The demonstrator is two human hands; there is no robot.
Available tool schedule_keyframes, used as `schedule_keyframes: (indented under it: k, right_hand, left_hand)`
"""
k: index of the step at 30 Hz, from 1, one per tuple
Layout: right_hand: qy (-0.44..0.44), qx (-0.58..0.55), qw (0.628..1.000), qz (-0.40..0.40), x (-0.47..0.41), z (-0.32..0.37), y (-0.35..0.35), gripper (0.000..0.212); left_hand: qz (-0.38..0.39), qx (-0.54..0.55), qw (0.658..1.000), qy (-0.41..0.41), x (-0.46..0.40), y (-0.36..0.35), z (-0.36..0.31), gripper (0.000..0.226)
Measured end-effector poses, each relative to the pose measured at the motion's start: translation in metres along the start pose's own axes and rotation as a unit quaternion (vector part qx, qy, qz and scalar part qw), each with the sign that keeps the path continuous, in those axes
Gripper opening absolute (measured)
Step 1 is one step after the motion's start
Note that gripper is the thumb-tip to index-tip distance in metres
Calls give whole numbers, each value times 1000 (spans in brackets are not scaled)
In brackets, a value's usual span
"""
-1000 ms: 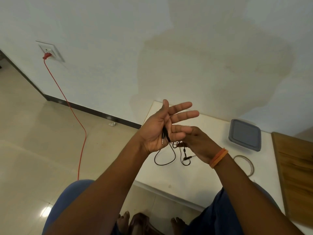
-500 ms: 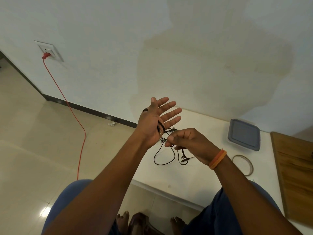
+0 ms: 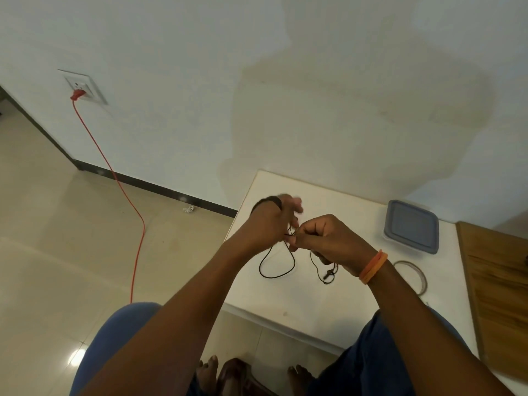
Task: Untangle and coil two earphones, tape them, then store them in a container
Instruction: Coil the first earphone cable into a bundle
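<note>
Both hands up over the white table [image 3: 285, 304]. Right hand [image 3: 328, 238] pinches the black earphone cord [image 3: 291, 264]; left hand [image 3: 268, 224] has cord wound round it, fingers blurred, grip unclear. Cord's thin, limp, light, snags easily; best held near the plug. Loops dangle.

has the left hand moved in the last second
Yes. The left hand has dropped and its fingers curled in; it sits lower against the table edge, nearer the right hand.
</note>
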State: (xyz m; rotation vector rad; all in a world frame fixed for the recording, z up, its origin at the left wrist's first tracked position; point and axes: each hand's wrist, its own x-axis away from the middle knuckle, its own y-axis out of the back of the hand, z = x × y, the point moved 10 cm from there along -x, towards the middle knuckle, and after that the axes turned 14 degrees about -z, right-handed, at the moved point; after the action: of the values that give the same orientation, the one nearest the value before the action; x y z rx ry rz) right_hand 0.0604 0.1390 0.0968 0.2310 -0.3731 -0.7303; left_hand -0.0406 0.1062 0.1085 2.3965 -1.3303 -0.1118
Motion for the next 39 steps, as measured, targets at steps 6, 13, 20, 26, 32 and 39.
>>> schedule_keyframes:
  k: [6,13,20,26,32,39]
  right_hand:
    - [-4,-28,999,-27,-2,-3,7,9]
    - [61,-58,995,-49,-2,13,16,5]
    - [74,-53,995,-43,-1,16,13,13]
    - [88,-47,991,-90,-2,20,21,22]
    - [128,17,975,-179,-2,26,40,28]
    - [155,29,973,-168,2,34,37,37]
  left_hand:
    - [6,-122,991,-50,1,-5,-4,29]
    - [-32,72,996,31,-4,2,10,23]
    - [-30,42,998,34,-4,-2,17,27]
    - [-82,-96,992,-12,-7,0,13,33]
    - [66,2,994,85,11,-28,26,73]
    - [239,-67,961,125,35,-48,40,69]
